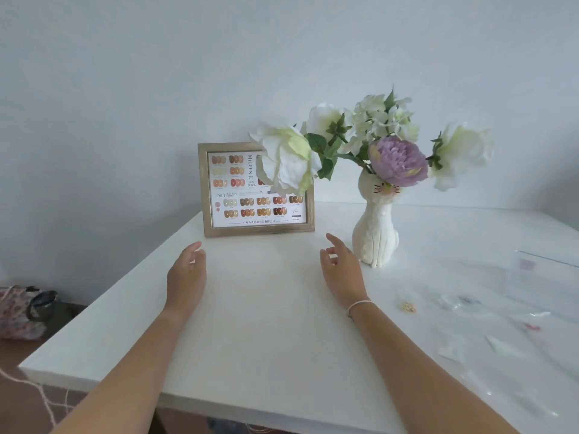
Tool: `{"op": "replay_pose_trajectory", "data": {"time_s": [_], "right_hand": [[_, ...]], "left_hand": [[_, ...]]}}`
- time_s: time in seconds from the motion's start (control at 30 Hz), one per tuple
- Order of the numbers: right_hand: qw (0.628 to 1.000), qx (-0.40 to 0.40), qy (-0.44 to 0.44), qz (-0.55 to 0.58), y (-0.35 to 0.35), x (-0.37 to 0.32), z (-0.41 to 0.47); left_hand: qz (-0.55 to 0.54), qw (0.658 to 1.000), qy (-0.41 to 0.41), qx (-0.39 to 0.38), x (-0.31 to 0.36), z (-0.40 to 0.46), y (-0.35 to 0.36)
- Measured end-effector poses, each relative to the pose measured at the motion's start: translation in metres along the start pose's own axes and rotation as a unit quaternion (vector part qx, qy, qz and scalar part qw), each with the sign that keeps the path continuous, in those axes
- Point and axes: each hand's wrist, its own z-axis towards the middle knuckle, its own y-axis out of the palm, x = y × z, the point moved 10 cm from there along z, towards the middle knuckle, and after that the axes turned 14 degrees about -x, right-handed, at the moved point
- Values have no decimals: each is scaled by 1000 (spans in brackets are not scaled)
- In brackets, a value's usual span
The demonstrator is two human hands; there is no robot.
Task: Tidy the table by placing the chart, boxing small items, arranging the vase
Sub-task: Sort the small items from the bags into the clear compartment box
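Chart (257, 189) and vase (376, 233) stand upright near the desk's (266, 324) far edge, so with my left hand (187, 270) and right hand (341, 270) loose-fingered and holding nothing, I judge only the small items (470, 311) scattered toward the right edge need boxing.

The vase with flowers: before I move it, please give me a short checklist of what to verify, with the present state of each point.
1. Vase stands upright on the table: ok.
2. Right hand free and open, just left of the vase: ok.
3. Left hand free and holds nothing: ok.
4. Flowers clear of the framed chart: not ok, one white bloom overlaps it in view.
5. Small items boxed: not ok, loose at right.
6. Vase weight: cannot tell.
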Motion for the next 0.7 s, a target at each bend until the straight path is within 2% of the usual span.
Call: {"op": "replay_pose_trajectory", "data": {"time_s": [0.2, 0.7], "right_hand": [[1000, -4, 2, 11, -9, -2, -32], [999, -5, -31, 30, -56, 4, -76]], "left_hand": [[19, 999, 24, -36, 18, -32, 19], [-24, 983, 88, -156, 65, -66, 121]]}}
